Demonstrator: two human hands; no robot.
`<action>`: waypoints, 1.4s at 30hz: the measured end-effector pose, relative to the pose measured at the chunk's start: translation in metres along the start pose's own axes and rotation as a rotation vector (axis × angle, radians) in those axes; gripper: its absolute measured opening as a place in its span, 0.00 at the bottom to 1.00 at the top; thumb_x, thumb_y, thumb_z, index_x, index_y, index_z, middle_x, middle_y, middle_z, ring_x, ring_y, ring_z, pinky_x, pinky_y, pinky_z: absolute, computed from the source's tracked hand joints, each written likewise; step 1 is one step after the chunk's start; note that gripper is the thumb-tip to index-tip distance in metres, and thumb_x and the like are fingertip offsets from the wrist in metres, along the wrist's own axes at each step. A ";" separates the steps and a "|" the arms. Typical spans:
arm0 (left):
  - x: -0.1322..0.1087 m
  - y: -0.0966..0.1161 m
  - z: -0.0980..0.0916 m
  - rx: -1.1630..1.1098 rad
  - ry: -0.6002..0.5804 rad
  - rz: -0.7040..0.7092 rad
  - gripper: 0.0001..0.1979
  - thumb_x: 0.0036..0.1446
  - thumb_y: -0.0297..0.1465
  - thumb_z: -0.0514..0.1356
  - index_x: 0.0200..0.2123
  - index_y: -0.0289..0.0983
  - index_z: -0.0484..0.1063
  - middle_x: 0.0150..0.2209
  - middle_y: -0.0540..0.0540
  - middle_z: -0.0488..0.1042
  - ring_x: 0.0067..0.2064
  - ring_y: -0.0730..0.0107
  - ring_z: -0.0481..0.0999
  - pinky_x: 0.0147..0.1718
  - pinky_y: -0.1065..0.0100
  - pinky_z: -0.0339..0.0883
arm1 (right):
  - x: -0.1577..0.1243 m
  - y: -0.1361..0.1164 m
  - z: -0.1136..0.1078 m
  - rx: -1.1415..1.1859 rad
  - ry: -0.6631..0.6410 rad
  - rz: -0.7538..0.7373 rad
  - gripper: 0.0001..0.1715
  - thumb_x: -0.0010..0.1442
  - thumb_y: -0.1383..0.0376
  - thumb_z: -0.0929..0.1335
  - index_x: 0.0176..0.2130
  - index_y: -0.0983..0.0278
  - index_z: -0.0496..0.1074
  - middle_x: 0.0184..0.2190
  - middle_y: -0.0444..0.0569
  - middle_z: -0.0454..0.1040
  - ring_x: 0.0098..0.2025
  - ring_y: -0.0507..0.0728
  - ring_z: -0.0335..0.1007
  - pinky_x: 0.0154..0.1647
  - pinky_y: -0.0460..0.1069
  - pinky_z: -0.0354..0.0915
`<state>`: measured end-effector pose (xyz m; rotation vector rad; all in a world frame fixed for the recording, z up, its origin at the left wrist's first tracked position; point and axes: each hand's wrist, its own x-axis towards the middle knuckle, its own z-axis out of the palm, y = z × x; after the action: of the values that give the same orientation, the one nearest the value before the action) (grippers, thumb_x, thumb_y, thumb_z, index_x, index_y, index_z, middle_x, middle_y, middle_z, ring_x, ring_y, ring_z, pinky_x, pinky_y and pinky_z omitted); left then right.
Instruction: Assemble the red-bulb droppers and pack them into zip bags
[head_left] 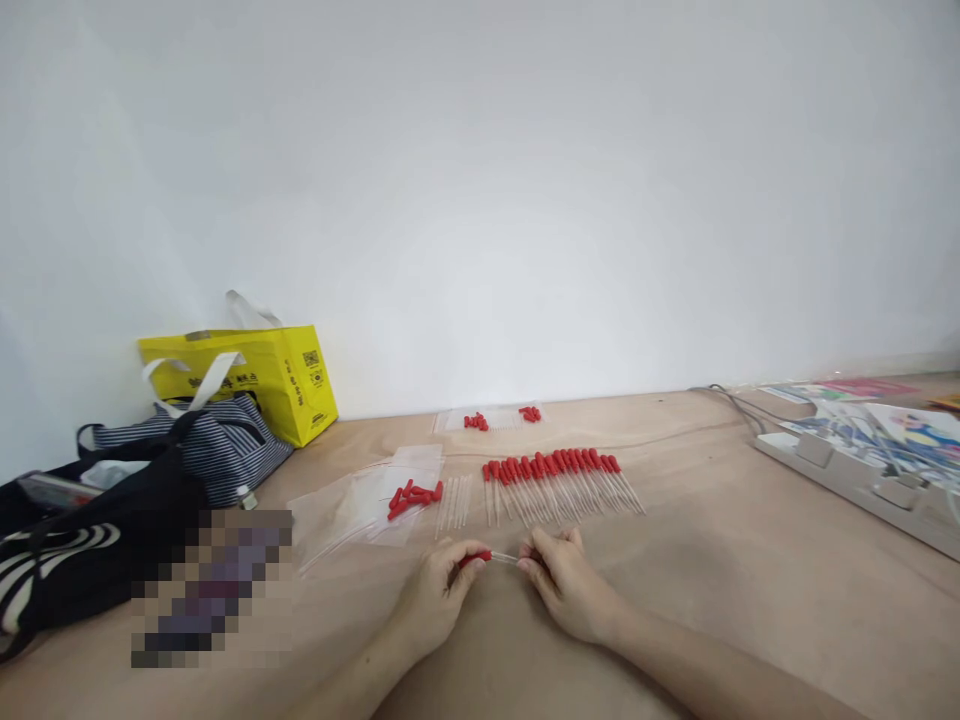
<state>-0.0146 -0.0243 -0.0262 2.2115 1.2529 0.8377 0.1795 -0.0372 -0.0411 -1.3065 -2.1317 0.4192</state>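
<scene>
Both my hands rest low on the wooden table and together hold one dropper, a thin clear glass tube with a red rubber cap. My left hand pinches the red cap end. My right hand pinches the glass tube end. Just beyond them lies a row of several finished droppers with red caps pointing away. To the left are several bare glass tubes and a small heap of loose red caps on clear plastic bags.
More red caps lie on a clear bag near the white wall. A yellow shopping bag, a striped bag and a black bag crowd the left. At the right lie a white tray, printed sheets and a cable.
</scene>
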 end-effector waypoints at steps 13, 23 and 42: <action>-0.005 0.008 0.003 0.128 0.082 0.064 0.10 0.54 0.34 0.51 0.28 0.39 0.71 0.25 0.49 0.73 0.30 0.66 0.69 0.35 0.64 0.60 | -0.005 -0.002 0.000 -0.076 0.020 -0.197 0.11 0.59 0.70 0.56 0.29 0.63 0.62 0.26 0.44 0.68 0.29 0.51 0.61 0.37 0.48 0.48; -0.008 0.011 0.005 0.283 0.069 0.205 0.11 0.56 0.33 0.49 0.27 0.39 0.68 0.25 0.49 0.72 0.28 0.67 0.68 0.38 0.61 0.55 | -0.003 -0.001 0.003 -0.138 0.083 -0.299 0.11 0.57 0.72 0.55 0.29 0.64 0.62 0.26 0.45 0.69 0.28 0.51 0.61 0.34 0.47 0.47; 0.004 0.004 -0.012 0.321 -0.005 0.115 0.12 0.58 0.33 0.47 0.32 0.42 0.71 0.31 0.51 0.73 0.38 0.66 0.69 0.45 0.59 0.49 | -0.001 -0.008 0.001 -0.172 0.026 -0.204 0.12 0.59 0.67 0.58 0.38 0.58 0.69 0.31 0.44 0.70 0.37 0.53 0.62 0.38 0.48 0.48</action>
<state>-0.0191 -0.0215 -0.0139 2.5568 1.3476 0.7124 0.1739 -0.0416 -0.0373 -1.1621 -2.2920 0.1364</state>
